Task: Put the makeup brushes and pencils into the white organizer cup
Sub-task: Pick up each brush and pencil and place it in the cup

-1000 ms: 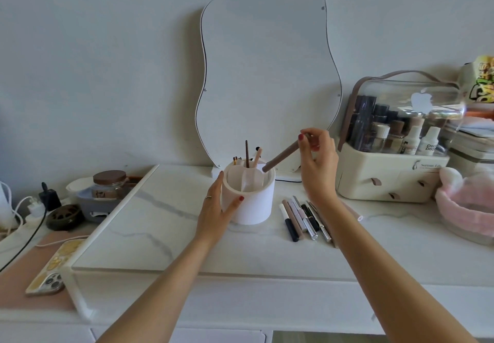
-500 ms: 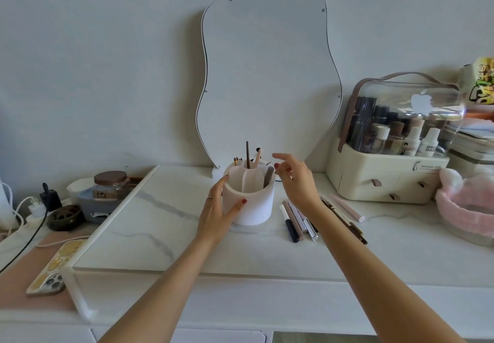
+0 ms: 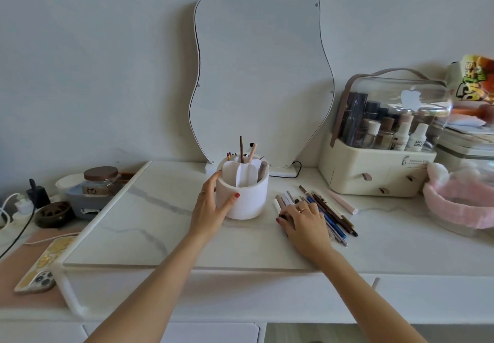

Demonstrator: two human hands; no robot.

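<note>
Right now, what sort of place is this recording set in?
Most likely a home dressing table: a wavy mirror leans on the wall, beside a cosmetics case of bottles and loose makeup pencils.

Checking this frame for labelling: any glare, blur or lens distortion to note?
Head view: soft, even daylight with faint shadows; glare on the clear lid of the makeup case; wide-angle bending toward the edges, as at the phone; the cup and pencils look reasonably sharp.
</note>
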